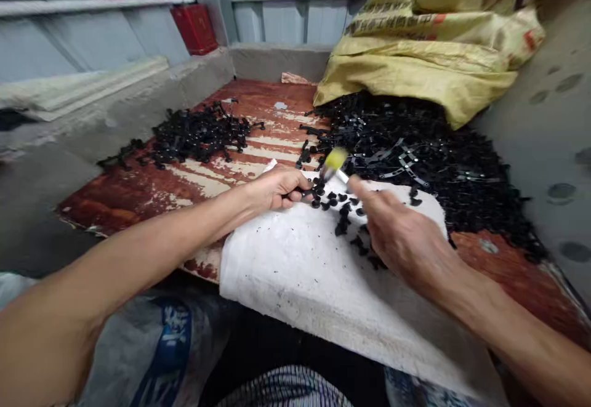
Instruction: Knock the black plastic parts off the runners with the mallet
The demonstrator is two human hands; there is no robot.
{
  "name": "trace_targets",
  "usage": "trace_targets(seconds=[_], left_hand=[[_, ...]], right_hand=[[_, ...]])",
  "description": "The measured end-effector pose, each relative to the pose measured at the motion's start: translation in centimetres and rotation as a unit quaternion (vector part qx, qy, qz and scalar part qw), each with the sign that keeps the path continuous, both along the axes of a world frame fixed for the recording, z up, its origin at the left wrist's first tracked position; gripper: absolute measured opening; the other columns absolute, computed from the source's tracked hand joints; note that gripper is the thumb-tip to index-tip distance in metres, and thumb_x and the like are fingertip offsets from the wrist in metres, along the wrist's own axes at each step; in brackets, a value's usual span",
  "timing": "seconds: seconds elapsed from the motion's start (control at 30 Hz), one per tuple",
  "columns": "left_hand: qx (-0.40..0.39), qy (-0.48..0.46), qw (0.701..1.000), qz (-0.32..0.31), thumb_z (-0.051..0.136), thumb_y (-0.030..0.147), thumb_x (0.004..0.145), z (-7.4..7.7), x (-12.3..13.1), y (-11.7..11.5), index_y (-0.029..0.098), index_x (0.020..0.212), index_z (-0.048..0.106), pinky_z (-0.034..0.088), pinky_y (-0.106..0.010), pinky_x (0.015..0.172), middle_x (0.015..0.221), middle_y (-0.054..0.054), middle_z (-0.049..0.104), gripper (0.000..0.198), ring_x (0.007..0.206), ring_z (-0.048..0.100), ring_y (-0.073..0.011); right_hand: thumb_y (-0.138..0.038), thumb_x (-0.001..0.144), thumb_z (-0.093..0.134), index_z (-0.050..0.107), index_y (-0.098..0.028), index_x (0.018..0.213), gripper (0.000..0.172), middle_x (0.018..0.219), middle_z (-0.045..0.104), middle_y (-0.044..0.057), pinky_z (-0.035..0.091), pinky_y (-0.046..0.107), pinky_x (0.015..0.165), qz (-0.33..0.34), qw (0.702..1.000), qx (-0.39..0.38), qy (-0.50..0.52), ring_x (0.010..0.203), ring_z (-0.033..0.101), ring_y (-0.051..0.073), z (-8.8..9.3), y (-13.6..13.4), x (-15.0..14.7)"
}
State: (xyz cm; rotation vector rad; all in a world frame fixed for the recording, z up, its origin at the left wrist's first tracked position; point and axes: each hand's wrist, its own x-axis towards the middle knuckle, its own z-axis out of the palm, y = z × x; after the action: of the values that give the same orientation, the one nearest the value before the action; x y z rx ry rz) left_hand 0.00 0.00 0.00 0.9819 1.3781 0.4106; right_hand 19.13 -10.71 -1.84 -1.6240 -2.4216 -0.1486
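From my remote seat, the curled left hand (277, 188) looks closed on something (its fingers hide what), while I can't tell if the right hand (397, 228) grips the blurred yellow-tipped white stick (335, 162) by its extended forefinger. Small black plastic pieces (339, 207) lie scattered on the rumpled white cloth sheet (323, 271).

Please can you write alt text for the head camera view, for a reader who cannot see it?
Two bare hands, the left hand curled and the right hand reaching, work over small black parts on a white cloth, with a yellow-tipped tool between them. Behind, black heaps lie on a worn red board below a yellow sack.
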Motion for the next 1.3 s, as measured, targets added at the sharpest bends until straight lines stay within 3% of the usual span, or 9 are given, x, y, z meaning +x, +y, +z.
trace_targets(seconds=[0.07,0.17,0.3,0.47,0.63,0.87,1.0,1.2,1.3], left_hand=[[-0.009,0.001,1.0,0.014,0.052,0.005,0.084,0.1,0.1,-0.2,0.013,0.066,0.052,0.016,-0.014,0.031,0.05,-0.002,0.061,0.02,0.029,0.031,0.0004],[-0.013,0.0,1.0,0.025,0.052,0.004,0.084,0.1,0.3,-0.4,0.013,0.066,0.051,0.016,-0.014,0.031,0.051,-0.003,0.061,0.02,0.029,0.03,0.0003],[0.005,0.003,1.0,0.012,0.053,0.004,0.083,0.1,0.2,-0.3,0.013,0.066,0.052,0.016,-0.013,0.031,0.052,-0.003,0.061,0.019,0.03,0.031,0.0002],[-0.011,-0.043,0.999,-0.02,0.05,0.009,0.087,1.1,-1.7,-0.7,0.015,0.07,0.052,0.015,-0.013,0.027,0.05,0.001,0.054,0.018,0.031,0.034,-0.0026],[0.058,-0.062,0.996,-0.025,0.056,0.011,0.084,1.7,-4.2,-2.9,0.015,0.073,0.052,0.019,-0.014,0.027,0.058,0.0,0.058,0.013,0.031,0.037,-0.0029],[0.162,-0.001,0.974,-0.159,0.06,0.017,0.085,0.7,-4.0,-5.6,0.013,0.062,0.054,0.024,-0.015,0.036,0.054,0.002,0.056,0.024,0.038,0.039,-0.0019],[0.177,0.004,0.967,-0.185,0.058,0.018,0.085,0.4,-3.5,-5.2,0.013,0.064,0.055,0.023,-0.017,0.038,0.053,0.004,0.054,0.022,0.039,0.036,-0.002],[0.203,0.048,0.954,-0.217,0.053,0.01,0.087,1.0,-2.3,-4.6,0.014,0.059,0.051,0.019,-0.019,0.039,0.046,0.007,0.041,0.028,0.039,0.029,-0.0021],[0.205,0.058,0.951,-0.225,0.052,0.01,0.087,0.9,-1.9,-4.4,0.014,0.059,0.05,0.019,-0.019,0.04,0.048,0.006,0.042,0.029,0.04,0.029,-0.0022]], right_hand=[[-0.012,0.089,0.034,0.049,-0.01,0.142,0.055,0.082,0.064,0.011,0.048,0.033,0.051,0.014,0.995,0.046,0.091,0.058,0.058,0.02,0.1,0.0,0.3],[-0.015,0.092,0.036,0.045,-0.014,0.145,0.054,0.088,0.066,0.011,0.052,0.032,0.061,0.008,0.983,0.087,0.159,0.069,0.061,0.02,0.2,-0.1,0.4],[-0.011,0.087,0.037,0.048,-0.014,0.144,0.058,0.086,0.068,0.011,0.05,0.031,0.053,-0.011,0.997,0.03,0.066,0.055,0.058,0.017,0.3,-0.1,0.3],[-0.015,0.09,0.036,0.052,-0.01,0.141,0.054,0.1,0.072,0.016,0.054,0.035,0.06,0.025,0.996,0.04,0.08,0.069,0.068,0.023,1.2,-1.0,1.4],[-0.013,0.09,0.036,0.055,-0.013,0.138,0.053,0.076,0.07,0.009,0.049,0.032,0.049,0.042,0.998,0.034,0.027,0.05,0.06,0.019,0.7,-2.5,2.3],[-0.008,0.083,0.038,0.055,-0.018,0.138,0.058,0.075,0.068,0.008,0.042,0.029,0.047,0.02,1.0,-0.007,0.01,0.049,0.055,0.017,-0.1,-0.3,0.1],[-0.011,0.083,0.038,0.057,-0.014,0.137,0.058,0.075,0.069,0.008,0.044,0.031,0.052,0.021,0.997,-0.02,0.074,0.054,0.058,0.019,0.2,0.5,0.0],[-0.022,0.087,0.04,0.058,-0.012,0.135,0.052,0.053,0.048,-0.003,0.03,0.025,0.038,-0.035,0.957,-0.068,0.278,0.04,0.034,0.012,0.2,-0.6,1.1],[-0.026,0.087,0.043,0.058,-0.012,0.135,0.052,0.056,0.047,-0.003,0.028,0.024,0.036,-0.052,0.935,-0.092,0.338,0.042,0.032,0.011,0.0,-1.1,1.6]])
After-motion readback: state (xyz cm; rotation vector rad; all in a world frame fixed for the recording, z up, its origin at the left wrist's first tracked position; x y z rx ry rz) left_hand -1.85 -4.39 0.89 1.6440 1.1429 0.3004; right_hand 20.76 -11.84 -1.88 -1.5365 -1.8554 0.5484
